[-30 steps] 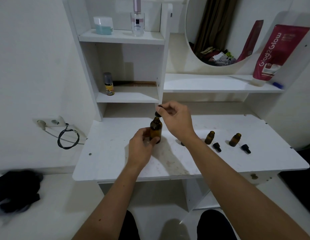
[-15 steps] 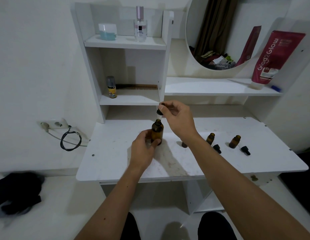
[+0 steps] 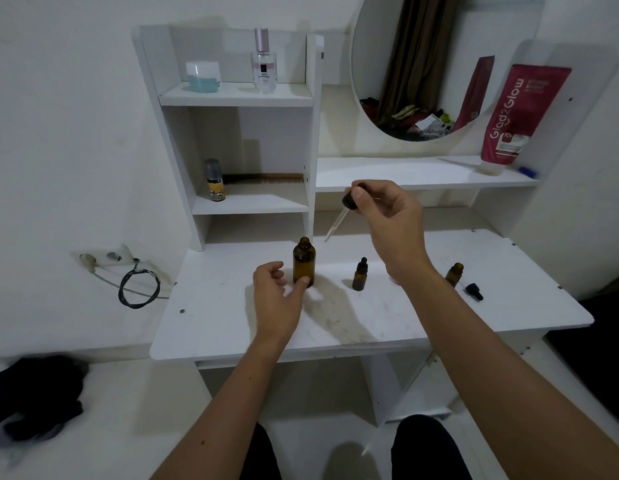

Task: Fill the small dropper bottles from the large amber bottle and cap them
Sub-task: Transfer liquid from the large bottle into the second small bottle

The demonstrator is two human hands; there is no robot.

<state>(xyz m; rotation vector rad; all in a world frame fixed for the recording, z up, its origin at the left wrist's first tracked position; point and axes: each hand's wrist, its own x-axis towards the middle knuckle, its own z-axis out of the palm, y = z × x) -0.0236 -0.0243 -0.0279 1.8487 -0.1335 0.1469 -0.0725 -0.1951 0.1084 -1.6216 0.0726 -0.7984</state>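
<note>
The large amber bottle (image 3: 303,263) stands uncapped on the white desk (image 3: 353,327). My left hand (image 3: 275,292) is just left of it with fingers spread, and only the thumb tip touches the bottle's base. My right hand (image 3: 387,216) is above and to the right, pinching the black dropper cap (image 3: 349,201). Its glass pipette (image 3: 334,228) hangs free, slanting down toward the bottle mouth. A small capped amber bottle (image 3: 359,277) stands right of the large one. Further right are an open small bottle (image 3: 453,274) and a loose black dropper cap (image 3: 474,292).
Behind the desk a white shelf unit (image 3: 238,98) holds a perfume bottle (image 3: 264,64), a jar (image 3: 202,76), a small can (image 3: 215,181) and a comb. A red tube (image 3: 519,116) leans beside the mirror. A socket and looped cable (image 3: 138,289) sit at left.
My right hand has pulled the dropper out of the large bottle and lifted it up to the right. My left hand has loosened its grip on the bottle.
</note>
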